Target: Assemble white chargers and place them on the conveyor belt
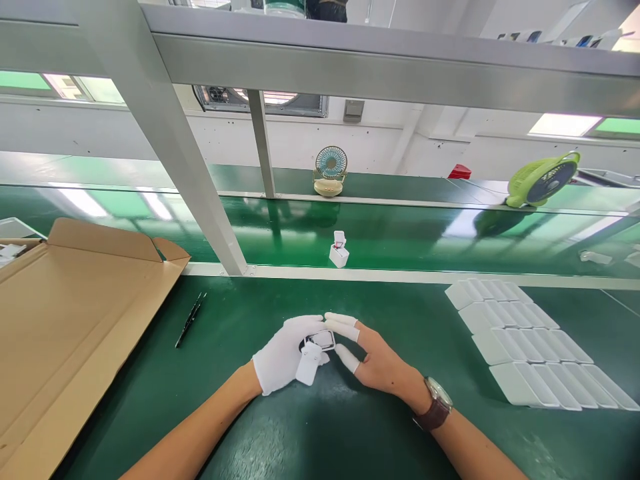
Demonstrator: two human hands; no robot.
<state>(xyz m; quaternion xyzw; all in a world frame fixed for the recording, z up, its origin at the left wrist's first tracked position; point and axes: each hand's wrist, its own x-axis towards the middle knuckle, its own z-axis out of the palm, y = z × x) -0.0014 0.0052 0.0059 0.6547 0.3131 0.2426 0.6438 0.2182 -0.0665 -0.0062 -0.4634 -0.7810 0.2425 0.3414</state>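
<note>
White little case (314, 352), with its lid flipped open, sits between my two hands, low on the green bench (280, 427) right in front of me. My left hand (285, 353) wears a white glove and grasps the case from the side, with the open lid hanging down toward me. My right hand (380, 363) is bare but has white caps on the fingertips (343, 320). Its thumb and first finger pinch the far side of the case, near the dark rimmed opening. I think I am in the middle of fitting or checking something small inside the case. The next move needs a soft, steady pinch, so the lid does not snap or twist.

Just right of my hands lie rows of white flat parts (530, 347), side by side. To the left lies a black pair of tweezers (191, 320), well apart from my hands, and past it a big open cardboard box (65, 320). Farther away, on the shiny green belt (400, 233), stands another small white case (339, 252), open too. Behind it I see a small round fan (330, 170) and a lime green fan (543, 179).
</note>
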